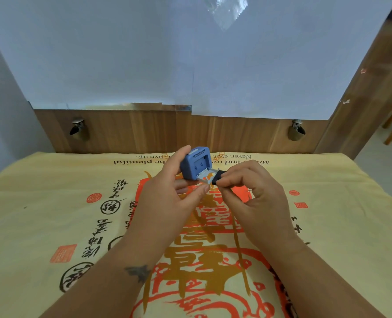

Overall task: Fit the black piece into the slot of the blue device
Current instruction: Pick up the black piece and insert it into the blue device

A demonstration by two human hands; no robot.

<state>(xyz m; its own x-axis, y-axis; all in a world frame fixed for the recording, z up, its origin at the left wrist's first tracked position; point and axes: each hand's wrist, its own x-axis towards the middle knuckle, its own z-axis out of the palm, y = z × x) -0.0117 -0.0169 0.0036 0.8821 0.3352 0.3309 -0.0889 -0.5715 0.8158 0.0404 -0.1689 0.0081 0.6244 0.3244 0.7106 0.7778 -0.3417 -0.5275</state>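
A small blue device (196, 162), shaped like a cassette player with a clear flap hanging open at its lower edge, is held above the table in my left hand (167, 196). Thumb and fingers wrap its left side and underside. My right hand (252, 189) pinches a small black piece (218, 177) between thumb and forefinger. The black piece's tip touches the right edge of the open flap. Most of the piece is hidden by my fingers.
A yellow cloth (52, 203) with black and orange calligraphy covers the table. A wooden back panel (144, 131) with two metal fittings stands behind, white paper (121, 53) taped above it. A wooden post (362, 99) rises at the right.
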